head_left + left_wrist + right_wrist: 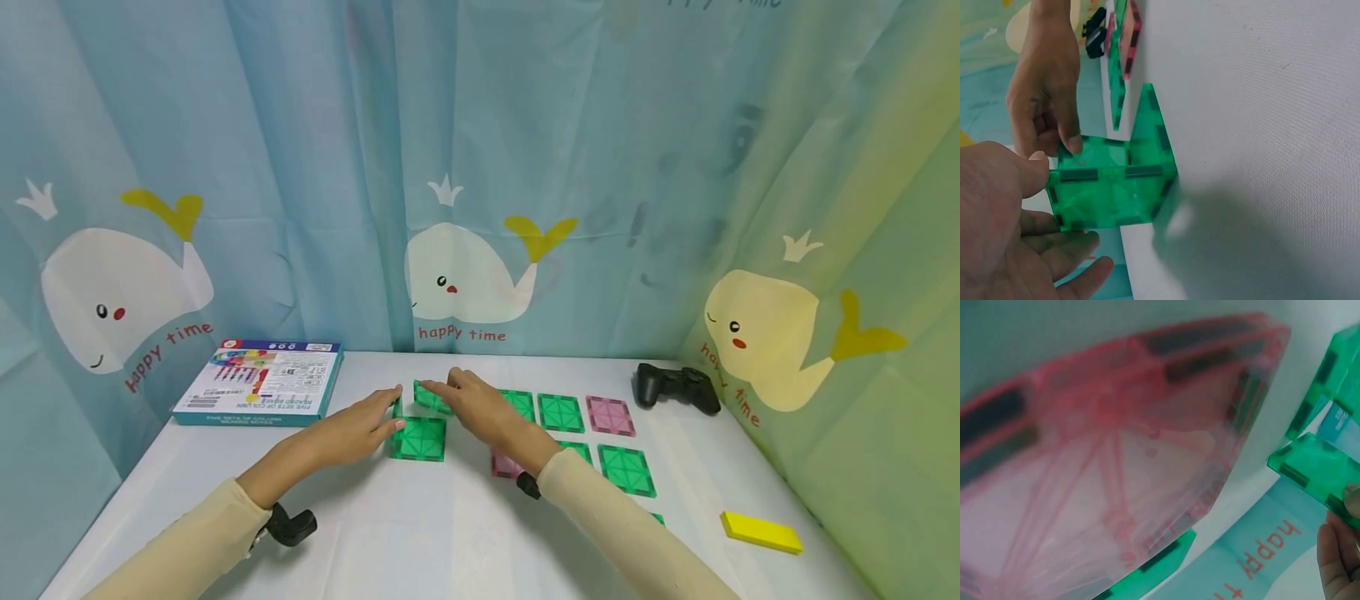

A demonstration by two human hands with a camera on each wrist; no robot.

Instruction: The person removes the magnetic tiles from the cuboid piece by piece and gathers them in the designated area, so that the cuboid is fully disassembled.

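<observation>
My left hand [363, 429] pinches a green square magnetic tile [1107, 203] between thumb and fingers. That tile stands upright along the left edge of a flat green base tile [422, 440]. Toward the back of the base, my right hand [480, 408] pinches another green magnetic tile [429, 398], which is raised and tilted. In the right wrist view, this held tile [1316, 472] shows partly at the right, with fingertips on its edge. Whether it touches the base tile I cannot tell.
Right of the hands lie several flat tiles, green [627, 471] and pink [610, 416], some hidden by my right arm. A black game controller [677, 388] and a yellow block [761, 532] are farther right. At the back left lies a boxed set [258, 383]; a whale-print curtain [315, 167] hangs behind.
</observation>
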